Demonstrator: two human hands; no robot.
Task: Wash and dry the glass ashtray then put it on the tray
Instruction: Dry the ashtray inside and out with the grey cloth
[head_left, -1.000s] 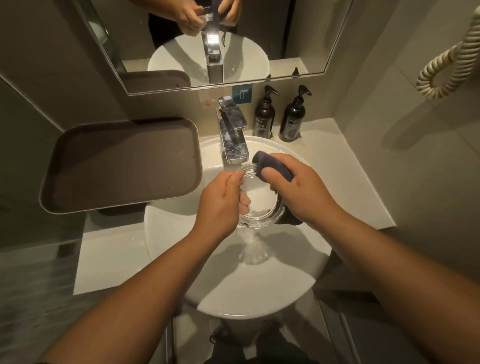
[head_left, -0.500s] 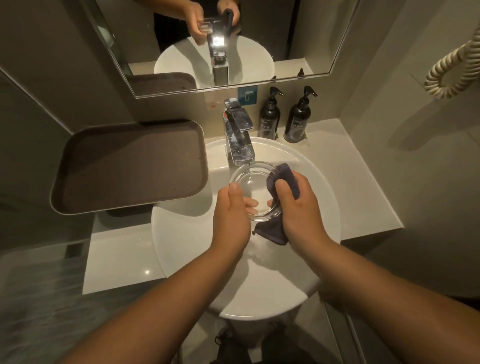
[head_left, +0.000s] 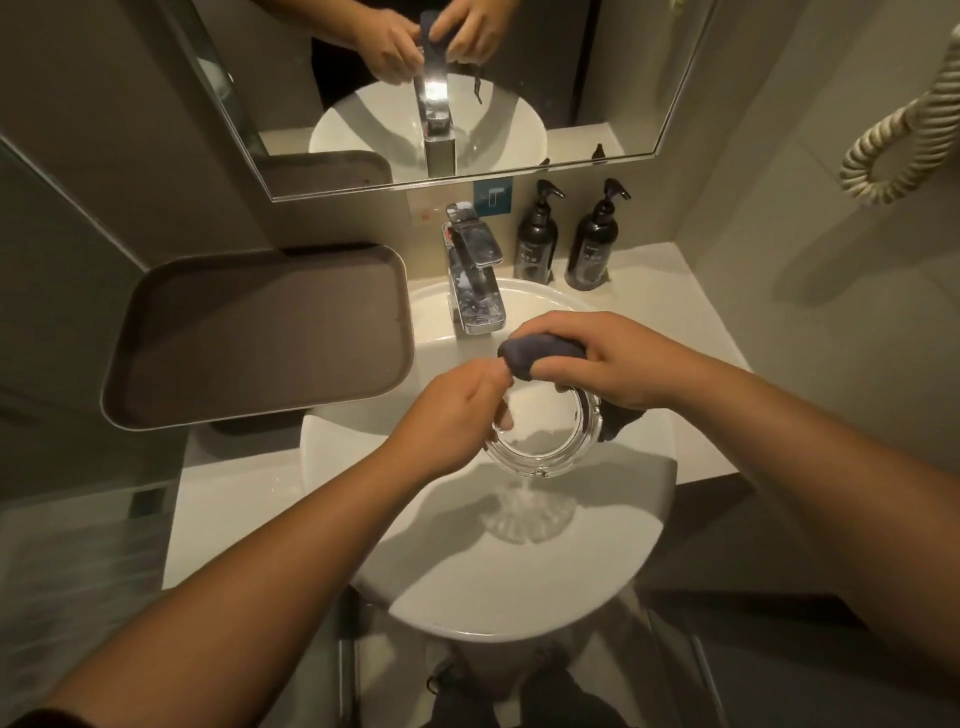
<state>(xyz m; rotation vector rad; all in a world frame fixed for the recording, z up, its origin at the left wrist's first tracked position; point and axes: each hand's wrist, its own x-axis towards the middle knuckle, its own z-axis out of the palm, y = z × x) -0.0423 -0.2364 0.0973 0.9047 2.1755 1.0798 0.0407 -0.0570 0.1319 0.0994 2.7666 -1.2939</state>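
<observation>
I hold the glass ashtray (head_left: 545, 431) tilted over the white basin (head_left: 519, 571), my left hand (head_left: 447, 421) gripping its left rim, thumb on top and fingers (head_left: 503, 415) curled behind the glass. My right hand (head_left: 597, 358) pinches a dark cloth (head_left: 524, 356) against the far rim. Half a second ago the cloth sat on the right rim; it has now come round to the top. The brown tray (head_left: 260, 332) lies on the tabletop (head_left: 234, 499) to the left. Two dark pump bottles (head_left: 563, 239) stand behind the tap (head_left: 475, 280); their labels are too small to read.
</observation>
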